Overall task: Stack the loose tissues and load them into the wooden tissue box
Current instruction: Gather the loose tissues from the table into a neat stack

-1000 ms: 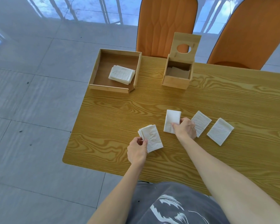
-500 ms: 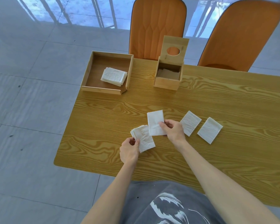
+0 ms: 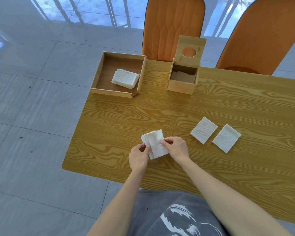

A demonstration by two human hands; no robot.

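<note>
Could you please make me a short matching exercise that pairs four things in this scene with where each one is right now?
Things:
1. tissue stack
2. two loose tissues
3. folded tissue pile
4. wooden tissue box

Places or states:
A. lying inside the open wooden tray
B. held between the left hand and right hand
C. standing with its lid tipped up
D. flat on the table, to the right of the hands

Pairs: 1-B, 2-D, 3-A, 4-C

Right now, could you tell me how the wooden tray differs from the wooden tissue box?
The wooden tray is wide, shallow and lidless; the wooden tissue box is narrower, deeper, with a raised lid that has a round hole. The tray holds a white tissue stack; no white tissues show in the box. Both are light wood.
</note>
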